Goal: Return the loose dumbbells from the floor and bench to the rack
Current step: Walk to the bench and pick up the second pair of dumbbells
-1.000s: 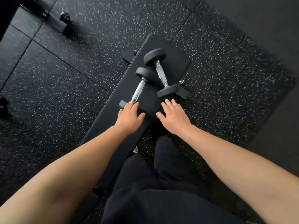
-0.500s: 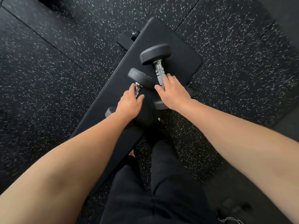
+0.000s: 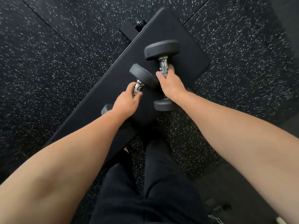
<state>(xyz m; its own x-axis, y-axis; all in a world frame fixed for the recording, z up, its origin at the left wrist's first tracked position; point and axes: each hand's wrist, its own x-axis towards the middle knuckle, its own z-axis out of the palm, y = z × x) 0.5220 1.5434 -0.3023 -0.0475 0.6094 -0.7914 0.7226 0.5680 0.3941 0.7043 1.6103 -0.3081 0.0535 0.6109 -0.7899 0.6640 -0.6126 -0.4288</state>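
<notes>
Two black dumbbells with chrome handles lie on the far end of a black padded bench (image 3: 191, 65). My left hand (image 3: 127, 101) grips the handle of the left dumbbell (image 3: 143, 76), whose near head peeks out beside my wrist. My right hand (image 3: 171, 84) grips the handle of the right dumbbell (image 3: 161, 51), its near head showing under my wrist. The two dumbbells sit close together, the left one's far head next to my right thumb. No rack is in view.
Black rubber floor tiles with white speckles (image 3: 64, 54) surround the bench. A bench foot bracket (image 3: 129, 29) sticks out at the far left side. My legs in black trousers (image 3: 153, 191) stand at the bench's near side.
Both hands moved forward from the bench edge onto the dumbbell handles and curled round them. The camera came closer to the bench.
</notes>
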